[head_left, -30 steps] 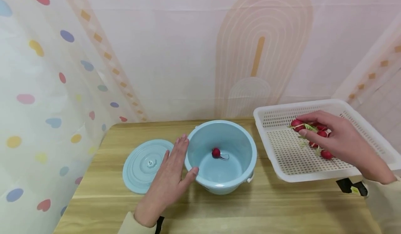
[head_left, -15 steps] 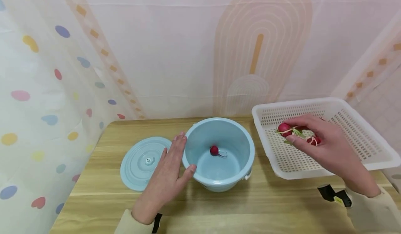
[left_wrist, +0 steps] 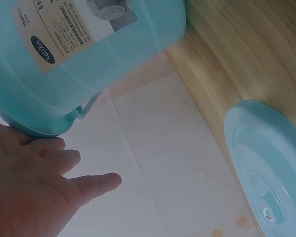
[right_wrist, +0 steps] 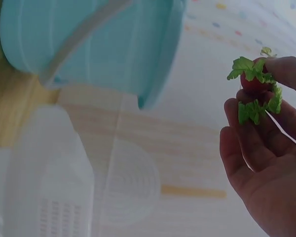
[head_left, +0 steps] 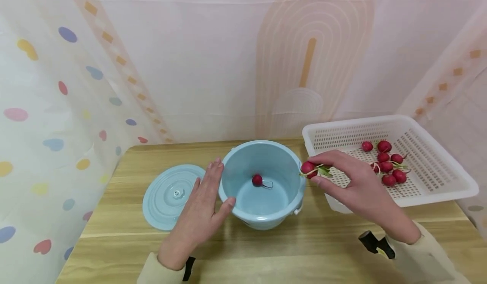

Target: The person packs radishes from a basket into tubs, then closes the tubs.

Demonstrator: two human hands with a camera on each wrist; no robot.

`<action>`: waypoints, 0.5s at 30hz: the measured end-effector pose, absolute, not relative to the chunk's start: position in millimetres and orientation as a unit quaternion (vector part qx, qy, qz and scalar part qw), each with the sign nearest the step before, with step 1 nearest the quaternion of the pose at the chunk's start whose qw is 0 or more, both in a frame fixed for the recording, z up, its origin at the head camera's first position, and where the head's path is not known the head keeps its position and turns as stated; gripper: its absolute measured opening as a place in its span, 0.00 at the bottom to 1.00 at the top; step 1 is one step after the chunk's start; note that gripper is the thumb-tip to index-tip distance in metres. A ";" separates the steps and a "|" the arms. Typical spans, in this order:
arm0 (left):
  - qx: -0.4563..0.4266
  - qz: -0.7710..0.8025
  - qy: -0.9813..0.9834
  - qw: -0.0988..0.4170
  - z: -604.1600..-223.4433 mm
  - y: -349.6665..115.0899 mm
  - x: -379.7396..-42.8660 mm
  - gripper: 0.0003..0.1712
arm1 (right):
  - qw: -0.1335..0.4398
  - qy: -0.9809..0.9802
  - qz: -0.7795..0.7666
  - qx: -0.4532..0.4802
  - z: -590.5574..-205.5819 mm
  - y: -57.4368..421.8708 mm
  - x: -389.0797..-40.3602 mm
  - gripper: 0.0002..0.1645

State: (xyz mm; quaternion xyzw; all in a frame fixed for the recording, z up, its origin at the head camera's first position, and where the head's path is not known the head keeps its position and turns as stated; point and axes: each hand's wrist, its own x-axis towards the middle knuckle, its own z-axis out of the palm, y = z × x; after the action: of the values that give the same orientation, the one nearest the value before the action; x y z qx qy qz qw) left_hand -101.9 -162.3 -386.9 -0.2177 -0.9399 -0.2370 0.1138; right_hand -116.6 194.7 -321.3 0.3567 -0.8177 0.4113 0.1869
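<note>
Head view: what's nearest?
"Left hand (head_left: 199, 214), grip wide, touching the bucket (head_left: 262, 217)."
"Right hand (head_left: 357, 187)?"
"Its grip pinches a radish (head_left: 309, 170) near the rim; another radish (head_left: 257, 180) lies inside."
"Farther?"
"More radishes (head_left: 385, 167), in the basket (head_left: 437, 197)."

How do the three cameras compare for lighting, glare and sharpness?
Head: bright and fairly even, a faint glint on the bucket's near rim; left wrist: dimmer and greyer, left hand shaded, label print sharp enough to read in part; right wrist: also dim, basket blurred, the radish in the right hand crisper.
</note>
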 end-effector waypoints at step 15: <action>-0.216 -0.239 -0.939 0.118 -388.8 -162.7 -102.2 0.45 | 0.154 -0.833 0.347 0.403 -339.1 163.6 -126.1 0.24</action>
State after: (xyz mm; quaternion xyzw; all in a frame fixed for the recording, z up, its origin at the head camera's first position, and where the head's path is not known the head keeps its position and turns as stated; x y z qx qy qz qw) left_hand -102.2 -162.7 -388.8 -0.2159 -0.9395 -0.2386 0.1175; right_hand -126.1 163.6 -339.1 0.4030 -0.8330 0.3467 0.1535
